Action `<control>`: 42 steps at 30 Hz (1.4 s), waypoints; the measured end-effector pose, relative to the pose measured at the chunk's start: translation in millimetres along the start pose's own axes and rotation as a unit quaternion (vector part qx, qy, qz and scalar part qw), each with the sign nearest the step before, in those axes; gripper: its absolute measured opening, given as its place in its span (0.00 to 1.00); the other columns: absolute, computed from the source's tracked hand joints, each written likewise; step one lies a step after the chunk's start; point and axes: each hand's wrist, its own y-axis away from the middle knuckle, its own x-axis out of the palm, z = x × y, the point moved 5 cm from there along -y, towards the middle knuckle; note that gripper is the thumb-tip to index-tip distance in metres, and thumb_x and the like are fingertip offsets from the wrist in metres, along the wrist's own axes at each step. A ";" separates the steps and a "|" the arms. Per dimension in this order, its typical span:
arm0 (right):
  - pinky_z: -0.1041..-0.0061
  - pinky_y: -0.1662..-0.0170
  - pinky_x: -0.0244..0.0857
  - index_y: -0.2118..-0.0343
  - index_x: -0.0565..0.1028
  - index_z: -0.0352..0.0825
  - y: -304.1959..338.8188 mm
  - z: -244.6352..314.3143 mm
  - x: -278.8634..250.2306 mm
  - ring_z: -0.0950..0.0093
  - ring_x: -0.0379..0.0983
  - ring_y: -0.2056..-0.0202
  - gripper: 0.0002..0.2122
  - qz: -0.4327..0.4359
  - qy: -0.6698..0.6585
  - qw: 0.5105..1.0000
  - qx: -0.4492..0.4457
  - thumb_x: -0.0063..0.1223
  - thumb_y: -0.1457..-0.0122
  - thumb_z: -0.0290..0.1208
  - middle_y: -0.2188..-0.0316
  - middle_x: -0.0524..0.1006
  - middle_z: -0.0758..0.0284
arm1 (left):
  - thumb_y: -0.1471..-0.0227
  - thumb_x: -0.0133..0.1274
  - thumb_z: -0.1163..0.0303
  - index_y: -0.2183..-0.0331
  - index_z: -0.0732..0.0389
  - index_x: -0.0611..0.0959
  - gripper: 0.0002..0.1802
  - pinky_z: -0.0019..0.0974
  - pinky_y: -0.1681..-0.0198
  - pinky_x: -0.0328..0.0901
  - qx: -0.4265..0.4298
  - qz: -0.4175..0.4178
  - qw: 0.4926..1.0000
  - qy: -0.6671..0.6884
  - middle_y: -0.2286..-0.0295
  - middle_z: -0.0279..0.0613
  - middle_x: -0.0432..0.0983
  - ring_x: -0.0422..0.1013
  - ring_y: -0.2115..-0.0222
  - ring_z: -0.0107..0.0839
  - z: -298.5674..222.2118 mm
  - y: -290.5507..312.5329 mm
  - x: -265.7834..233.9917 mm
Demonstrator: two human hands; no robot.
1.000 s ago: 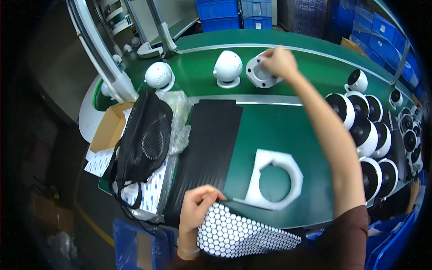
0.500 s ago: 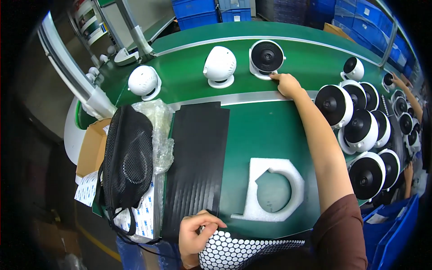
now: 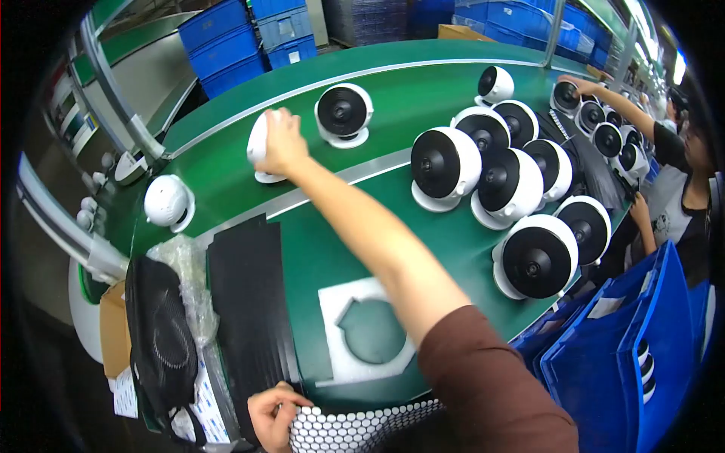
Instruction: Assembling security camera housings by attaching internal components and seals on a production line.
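Note:
My right hand (image 3: 284, 143) is closed over the top and side of a white ball-shaped device (image 3: 258, 143) on a round foot, which stands on the green belt. To its right stands another such device (image 3: 343, 112), its black round face toward me. Farther left is a third white one (image 3: 168, 202), showing its vented back. My left hand (image 3: 273, 417) is low at the near table edge, fingers curled at the corner of a black sheet covered in white dots (image 3: 340, 430). Beneath my right forearm lies a white foam cutout (image 3: 332, 325) with a round opening.
Several black-faced white devices (image 3: 536, 257) crowd the table's right side. Black flat sheets (image 3: 249, 294), a black mesh bag (image 3: 162, 340) and clear plastic wrap (image 3: 189, 272) lie left. Blue bins (image 3: 589, 340) stand lower right. A co-worker's arm (image 3: 619, 102) reaches in at far right.
My right hand has left the foot of the black-faced device and closed on the white device to its left. The view has swung right, so everything sits farther left.

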 end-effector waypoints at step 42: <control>0.66 0.48 0.54 0.49 0.60 0.42 248.9 51.9 -169.4 0.56 0.53 0.45 0.38 0.225 -0.150 0.942 -0.201 0.65 0.67 0.40 0.46 0.56 0.52 | 0.68 0.58 0.74 0.81 0.67 0.79 0.07 0.30 0.72 0.58 0.101 0.154 0.957 -0.225 0.83 0.44 0.74 0.67 0.80 0.31 -47.5 1.4 54.4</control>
